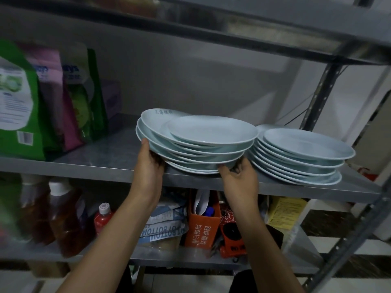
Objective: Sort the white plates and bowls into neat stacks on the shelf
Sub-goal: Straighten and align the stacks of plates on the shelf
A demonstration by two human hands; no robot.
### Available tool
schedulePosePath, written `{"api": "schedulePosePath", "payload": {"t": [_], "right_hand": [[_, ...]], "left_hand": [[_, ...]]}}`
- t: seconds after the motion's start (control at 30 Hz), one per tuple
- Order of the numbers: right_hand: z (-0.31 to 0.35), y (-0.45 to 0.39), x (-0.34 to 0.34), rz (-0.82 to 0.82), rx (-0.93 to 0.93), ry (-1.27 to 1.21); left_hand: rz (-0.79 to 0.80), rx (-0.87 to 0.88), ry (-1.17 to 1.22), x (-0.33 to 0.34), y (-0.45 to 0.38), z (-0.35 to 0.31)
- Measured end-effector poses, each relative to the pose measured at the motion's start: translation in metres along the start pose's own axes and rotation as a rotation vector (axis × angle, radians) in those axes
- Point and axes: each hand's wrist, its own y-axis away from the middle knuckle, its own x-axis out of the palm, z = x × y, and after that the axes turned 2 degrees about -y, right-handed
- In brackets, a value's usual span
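Note:
A stack of several white plates point(203, 142) leans unevenly at the front of the metal shelf point(101, 159), its upper plates shifted right. My left hand point(149, 163) grips the stack's left rim, thumb on the edge. My right hand point(238, 176) holds the stack's lower right edge from beneath. To the right stands a second stack of white plates point(300, 155), flatter and close beside the first, with no hand on it.
Green and pink packages point(48, 98) stand at the shelf's left. An upright shelf post point(321, 89) rises at the right. The shelf below holds bottles point(63, 218), an orange box point(202, 229) and bags. Another shelf runs overhead.

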Motion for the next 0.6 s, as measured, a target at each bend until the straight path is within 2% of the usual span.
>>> {"api": "schedulePosePath", "payload": {"t": [0.2,0.33,0.43,0.6], "right_hand": [[0.0,-0.008,-0.001,0.031,-0.001,0.065],[0.004,-0.014,-0.013,0.142,0.083,-0.109],[0.011,-0.029,-0.027,0.023,0.208,-0.418],[0.008,-0.039,-0.011,-0.039,0.052,-0.478]], "left_hand": [[-0.061,-0.028,-0.032,-0.004,0.002,0.004],[-0.064,-0.048,-0.018,-0.011,-0.002,0.001],[-0.142,-0.012,-0.036,-0.021,-0.016,-0.008],[-0.35,0.115,-0.178,-0.023,-0.053,-0.031]]}}
